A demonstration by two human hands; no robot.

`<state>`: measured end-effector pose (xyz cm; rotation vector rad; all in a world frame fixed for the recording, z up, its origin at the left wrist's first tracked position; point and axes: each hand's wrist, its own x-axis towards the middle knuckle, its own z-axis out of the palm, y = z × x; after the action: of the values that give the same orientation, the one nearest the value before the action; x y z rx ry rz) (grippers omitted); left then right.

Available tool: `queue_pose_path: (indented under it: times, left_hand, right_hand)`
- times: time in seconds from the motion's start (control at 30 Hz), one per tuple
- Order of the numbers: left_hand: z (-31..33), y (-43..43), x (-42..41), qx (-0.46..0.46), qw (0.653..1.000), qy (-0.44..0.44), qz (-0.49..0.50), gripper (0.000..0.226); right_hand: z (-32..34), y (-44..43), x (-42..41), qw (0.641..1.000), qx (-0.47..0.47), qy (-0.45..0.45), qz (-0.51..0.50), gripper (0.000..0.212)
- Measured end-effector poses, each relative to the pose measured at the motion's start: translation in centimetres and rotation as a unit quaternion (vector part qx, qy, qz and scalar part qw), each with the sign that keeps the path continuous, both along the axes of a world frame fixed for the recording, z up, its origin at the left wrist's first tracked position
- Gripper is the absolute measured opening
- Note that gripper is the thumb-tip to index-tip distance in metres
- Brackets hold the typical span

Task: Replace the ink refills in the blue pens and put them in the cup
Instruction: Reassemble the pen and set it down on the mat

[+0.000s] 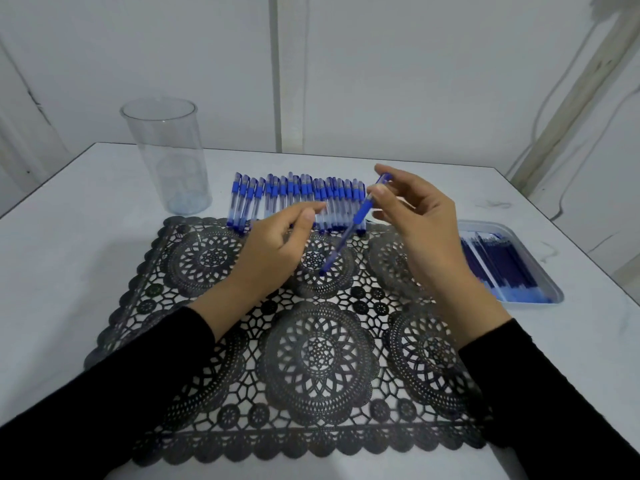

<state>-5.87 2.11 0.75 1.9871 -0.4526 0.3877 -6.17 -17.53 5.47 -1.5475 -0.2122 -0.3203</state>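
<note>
My right hand (420,220) pinches a blue pen (349,232) near its upper end and holds it tilted above the mat, with the lower tip pointing down and left. My left hand (277,244) hovers just left of the pen with its fingers loosely curled, and it holds nothing that I can see. A row of several blue pens (294,199) lies side by side behind both hands. The clear plastic cup (166,154) stands upright at the back left and looks empty.
A black lace mat (311,358) covers the middle of the white table (69,244). A pale tray (550,289) with several dark blue refills (498,265) sits at the right. White walls stand close behind the table.
</note>
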Motion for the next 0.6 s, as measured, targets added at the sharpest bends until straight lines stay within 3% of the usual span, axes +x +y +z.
queue_pose_path:
  times: [0.07, 0.17, 0.27, 0.4, 0.6]
  left_hand:
    - [-0.1, -0.2, 0.3, 0.100, 0.995, 0.016, 0.001, 0.038]
    - [-1.1, -0.4, 1.5, 0.302, 0.952, 0.019, 0.046, 0.057]
    - [-1.4, -1.0, 2.3, 0.403, 0.913, 0.047, 0.055, 0.066]
    - [-1.1, -1.8, 3.0, 0.429, 0.900, 0.048, 0.049, 0.067]
    - [-1.3, -2.5, 3.7, 0.445, 0.892, 0.063, 0.051, 0.069]
  right_hand:
    - [0.8, -1.1, 0.0, 0.998, -0.065, 0.000, -0.027, 0.025]
    - [0.7, -2.6, 0.4, 0.977, -0.197, 0.040, -0.063, 0.028]
    - [-0.6, -3.8, 1.2, 0.939, -0.314, 0.084, -0.109, 0.031]
    - [-2.1, -4.4, 1.8, 0.897, -0.403, 0.123, -0.132, 0.036]
    - [-2.6, -4.3, 2.0, 0.862, -0.475, 0.122, -0.128, 0.031]
